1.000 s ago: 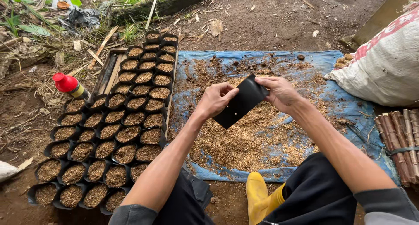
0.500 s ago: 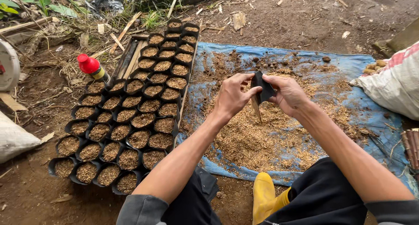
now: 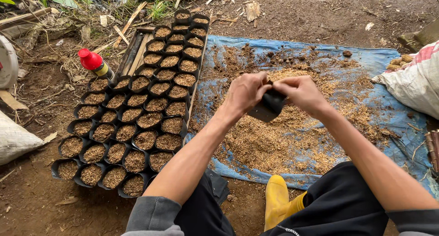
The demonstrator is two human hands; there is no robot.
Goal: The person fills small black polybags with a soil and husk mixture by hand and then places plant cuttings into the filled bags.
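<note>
Centrally, left hand [image 3: 245,93] and right hand [image 3: 299,93] both pinching an empty black nursery bag [image 3: 269,107] above sawdust mix [image 3: 283,140] on blue tarp [image 3: 379,62]; many filled bags [image 3: 137,121] left of centre, this one unfilled.

A small black plastic seedling bag [image 3: 269,106], empty and crumpled, is held upright above the soil-strewn blue tarp [image 3: 375,62].

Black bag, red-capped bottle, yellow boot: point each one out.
black bag [image 3: 267,108]: head view, on its lower body below the two hands.
red-capped bottle [image 3: 93,62]: head view, on the red cap.
yellow boot [image 3: 277,204]: head view, on the toe between the knees.
</note>
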